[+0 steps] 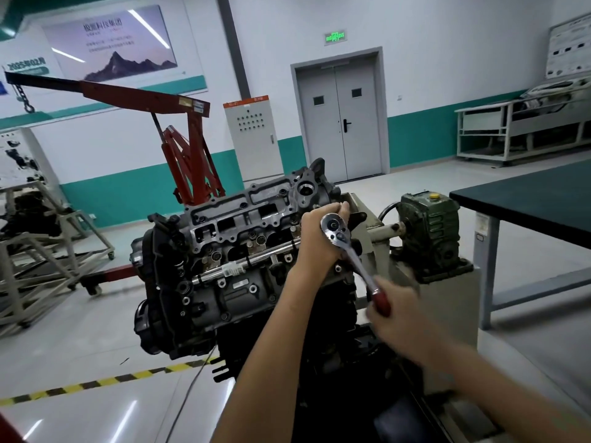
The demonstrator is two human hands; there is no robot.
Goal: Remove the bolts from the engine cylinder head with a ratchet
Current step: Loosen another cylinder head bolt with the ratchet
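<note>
Gripping the ratchet point(334, 227) at cylinder head point(243, 215) edge: left hand point(315, 243) its top, right hand point(398, 316) its handle.

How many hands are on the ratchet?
2. The left hand holds the chrome head of the ratchet at the cylinder head; the right hand, blurred, holds its red handle.

Auto training workshop: red engine hoist point(179, 135), engine point(230, 251) on stand, wall display boards point(567, 46).
</note>
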